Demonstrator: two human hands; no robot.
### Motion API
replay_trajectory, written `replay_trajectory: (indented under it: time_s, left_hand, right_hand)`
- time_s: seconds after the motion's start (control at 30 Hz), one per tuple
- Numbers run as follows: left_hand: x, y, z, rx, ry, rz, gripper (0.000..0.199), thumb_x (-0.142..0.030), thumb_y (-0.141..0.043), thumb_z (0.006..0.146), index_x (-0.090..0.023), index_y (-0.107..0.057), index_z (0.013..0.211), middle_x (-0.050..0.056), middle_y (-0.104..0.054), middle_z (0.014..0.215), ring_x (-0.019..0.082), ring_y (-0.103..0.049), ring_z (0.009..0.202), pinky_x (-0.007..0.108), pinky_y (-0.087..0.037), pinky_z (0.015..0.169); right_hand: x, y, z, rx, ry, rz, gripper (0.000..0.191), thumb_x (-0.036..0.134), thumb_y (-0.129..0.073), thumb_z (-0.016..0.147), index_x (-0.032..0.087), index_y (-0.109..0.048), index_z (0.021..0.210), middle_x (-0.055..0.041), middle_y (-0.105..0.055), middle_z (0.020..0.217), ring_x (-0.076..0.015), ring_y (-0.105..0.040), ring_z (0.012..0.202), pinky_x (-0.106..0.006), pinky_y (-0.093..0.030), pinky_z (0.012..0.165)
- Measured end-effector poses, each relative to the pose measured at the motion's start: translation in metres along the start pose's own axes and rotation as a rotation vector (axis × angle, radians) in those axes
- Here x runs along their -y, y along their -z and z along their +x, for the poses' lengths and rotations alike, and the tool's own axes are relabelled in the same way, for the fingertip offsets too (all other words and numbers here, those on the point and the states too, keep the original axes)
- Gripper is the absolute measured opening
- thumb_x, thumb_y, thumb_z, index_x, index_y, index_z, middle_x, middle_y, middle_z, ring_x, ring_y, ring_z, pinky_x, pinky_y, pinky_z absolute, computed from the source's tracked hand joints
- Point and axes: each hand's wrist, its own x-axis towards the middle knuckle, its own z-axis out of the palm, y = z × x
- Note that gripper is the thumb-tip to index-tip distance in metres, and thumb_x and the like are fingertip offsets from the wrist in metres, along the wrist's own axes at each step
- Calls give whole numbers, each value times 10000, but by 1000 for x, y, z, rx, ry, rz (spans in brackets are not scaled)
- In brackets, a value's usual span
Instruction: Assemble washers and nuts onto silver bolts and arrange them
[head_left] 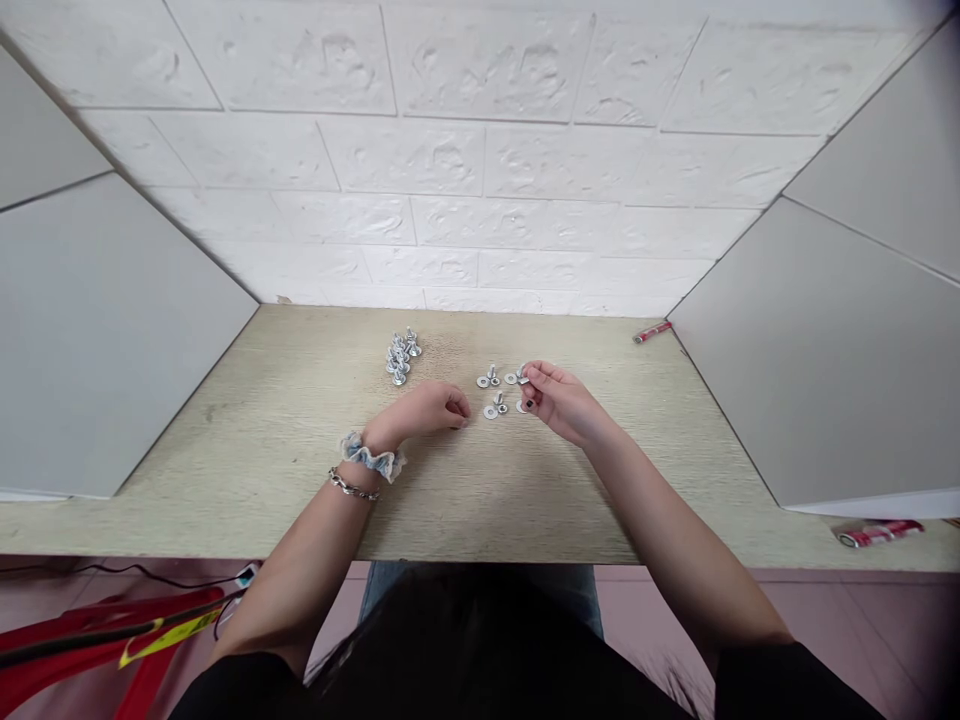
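Note:
On the light wooden table, my left hand (433, 408) rests with its fingers curled together, left of the small metal parts; what its fingertips hold, if anything, is hidden. My right hand (561, 400) pinches at a small metal piece beside a flat washer (511, 379). Nearer the middle lie a bolt (492, 372) with a washer (483, 382) and a nut, and below them another bolt (498, 398) with a washer (490, 412) and a nut (502, 409). A further washer is partly covered by my right fingers. A pile of assembled bolts (400, 358) sits behind my left hand.
A white brick-patterned wall (480, 160) closes off the back of the table (247, 440). Grey panels stand at the left (112, 340) and right (817, 370). One red battery (652, 332) lies at the back right, another (879, 534) near the front right edge.

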Motion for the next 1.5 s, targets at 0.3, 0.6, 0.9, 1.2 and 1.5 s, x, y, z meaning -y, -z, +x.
replay_trajectory:
  time_s: [0.3, 0.6, 0.9, 1.2, 1.5]
  left_hand:
    - [-4, -10, 4, -90, -45, -12, 176, -244, -549, 721, -175, -692, 799, -1, -663, 766, 122, -566, 698, 218, -395, 660]
    - [-18, -6, -5, -193, -62, -248, 322, -412, -598, 737, -168, -648, 941, -17, -601, 643, 82, -519, 533, 215, -396, 573]
    - [-23, -17, -4, -111, -221, -562, 274, -343, -644, 714, -143, -670, 899, 30, -652, 793, 111, -553, 711, 223, -419, 640]
    - [-24, -3, -9, -463, -71, -254, 255, -347, -527, 765, -126, -641, 820, 10, -591, 653, 91, -467, 572, 216, -366, 536]
    - [-7, 4, -6, -312, 1, 181, 177, -208, -469, 738, -149, -636, 729, 16, -622, 698, 112, -509, 629, 237, -368, 624]
  right_hand:
    - [-3, 0, 0, 72, -65, -59, 278, 278, -736, 624, 179, -527, 778, 41, -520, 613, -67, -460, 569, -227, -371, 583]
    - [-4, 1, -3, 198, -120, -159, 199, 266, -669, 708, 190, -521, 818, 38, -532, 661, -67, -477, 581, -233, -374, 592]
    - [-17, -3, -1, 262, -182, -233, 341, 364, -711, 667, 178, -477, 832, 17, -614, 749, -82, -586, 586, -261, -449, 637]
    - [-12, -3, -2, 231, -227, -351, 371, 413, -669, 701, 197, -452, 910, -22, -646, 874, -105, -624, 638, -247, -430, 604]
    - [-16, 0, -1, 328, -271, -506, 288, 400, -587, 776, 205, -480, 958, -23, -631, 907, -72, -586, 620, -207, -384, 542]
